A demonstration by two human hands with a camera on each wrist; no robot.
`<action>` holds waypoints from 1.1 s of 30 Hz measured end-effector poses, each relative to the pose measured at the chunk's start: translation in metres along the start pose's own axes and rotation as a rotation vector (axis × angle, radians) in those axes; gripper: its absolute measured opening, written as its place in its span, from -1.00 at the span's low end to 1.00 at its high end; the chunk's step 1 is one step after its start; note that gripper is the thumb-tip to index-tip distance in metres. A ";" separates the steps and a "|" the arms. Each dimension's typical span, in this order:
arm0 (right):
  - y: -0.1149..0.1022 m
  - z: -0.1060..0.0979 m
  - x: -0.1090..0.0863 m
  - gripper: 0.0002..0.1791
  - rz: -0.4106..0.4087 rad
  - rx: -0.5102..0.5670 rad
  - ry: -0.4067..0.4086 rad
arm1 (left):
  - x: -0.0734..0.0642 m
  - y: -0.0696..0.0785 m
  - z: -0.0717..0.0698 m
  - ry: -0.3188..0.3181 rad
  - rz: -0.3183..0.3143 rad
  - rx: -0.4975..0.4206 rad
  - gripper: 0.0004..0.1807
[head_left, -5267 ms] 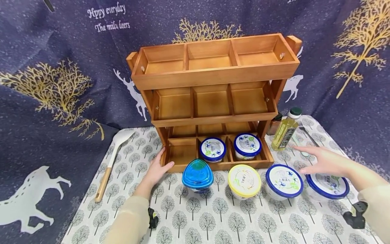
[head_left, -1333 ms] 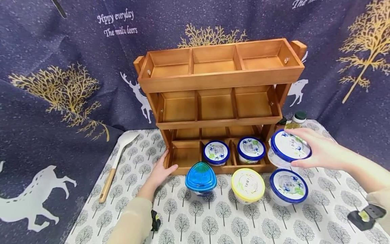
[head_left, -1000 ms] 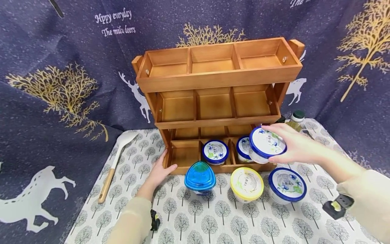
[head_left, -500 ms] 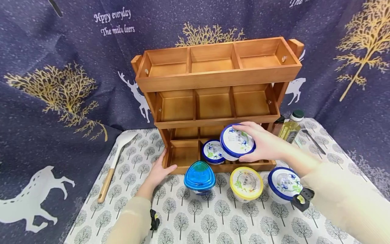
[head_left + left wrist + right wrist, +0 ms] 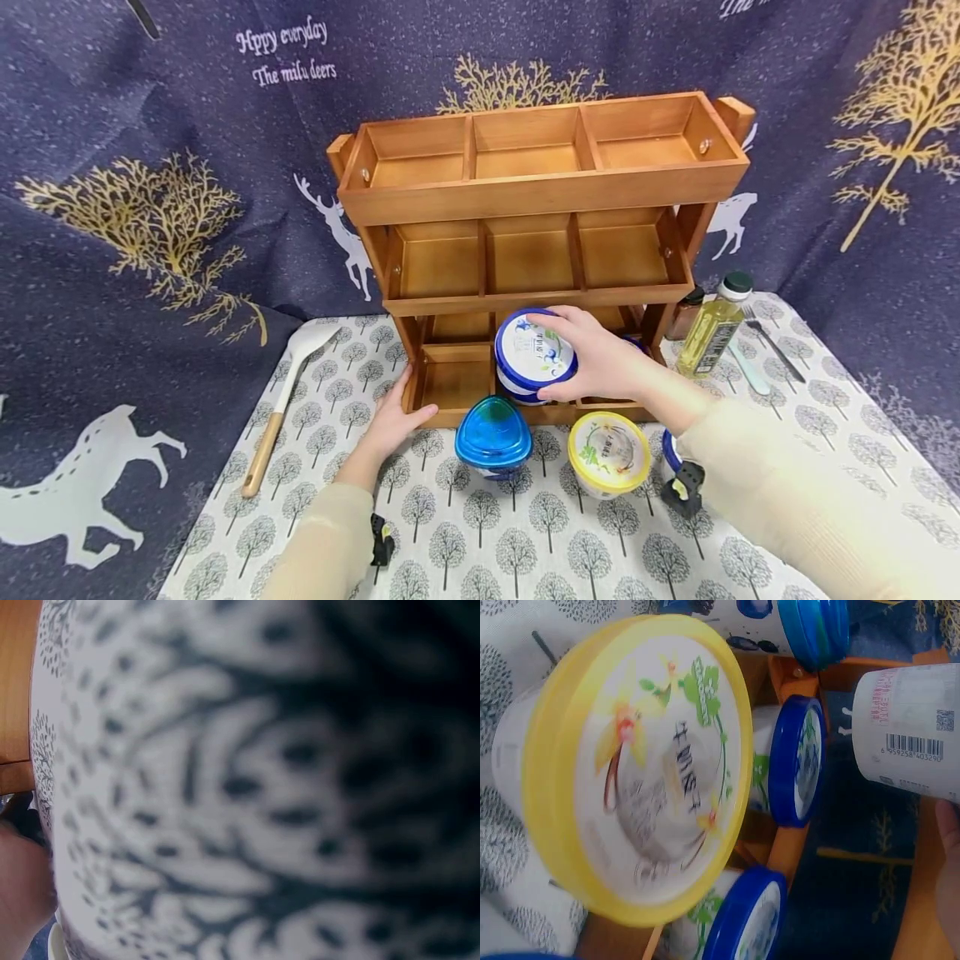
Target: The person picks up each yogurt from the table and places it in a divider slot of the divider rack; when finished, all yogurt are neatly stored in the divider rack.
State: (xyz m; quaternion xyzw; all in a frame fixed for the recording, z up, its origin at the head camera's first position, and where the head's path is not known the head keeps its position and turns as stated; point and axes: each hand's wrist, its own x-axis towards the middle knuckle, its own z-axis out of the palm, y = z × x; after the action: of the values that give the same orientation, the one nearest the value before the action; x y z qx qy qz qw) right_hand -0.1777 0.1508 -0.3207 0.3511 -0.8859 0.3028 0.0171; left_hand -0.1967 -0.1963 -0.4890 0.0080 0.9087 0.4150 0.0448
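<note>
My right hand [image 5: 596,357] grips a blue-lidded white tub [image 5: 536,348] by its side, raised over the middle compartment of the rack's lowest tier. Beneath it, a second blue-lidded tub [image 5: 799,761] sits in that compartment, mostly covered in the head view. A third such tub [image 5: 757,915] stands in the right compartment. My left hand [image 5: 390,423] rests against the lower left corner of the wooden rack [image 5: 525,192], thumb spread along the front. In the left wrist view, blurred tree-print cloth fills most of the picture.
A blue triangular-lidded jar [image 5: 493,437] and a yellow-lidded tub [image 5: 609,454] stand before the rack. My right sleeve mostly hides another blue-lidded tub [image 5: 670,454]. An oil bottle [image 5: 708,333], brown jar [image 5: 684,312] and fork [image 5: 776,343] lie right; a white spatula [image 5: 281,400] left.
My right hand, empty at first, has taken the rightmost blue-lidded tub off the table and carried it left across the rack to the middle compartment. The left hand has stayed at the corner.
</note>
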 end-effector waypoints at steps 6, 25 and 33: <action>-0.006 0.013 0.013 0.00 -0.026 -0.009 0.001 | -0.001 -0.002 0.001 0.000 -0.003 -0.003 0.04; -0.029 0.059 0.057 0.01 0.018 -0.033 -0.048 | -0.006 -0.009 -0.011 -0.013 -0.014 0.026 0.04; -0.031 0.063 0.061 0.00 0.039 -0.076 -0.084 | 0.005 -0.006 0.000 -0.014 0.000 0.022 0.07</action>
State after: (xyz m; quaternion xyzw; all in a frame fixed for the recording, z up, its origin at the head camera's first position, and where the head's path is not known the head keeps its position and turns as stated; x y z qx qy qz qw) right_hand -0.1927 0.0613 -0.3409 0.3453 -0.9034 0.2539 -0.0128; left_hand -0.2017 -0.1999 -0.4938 0.0114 0.9129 0.4047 0.0513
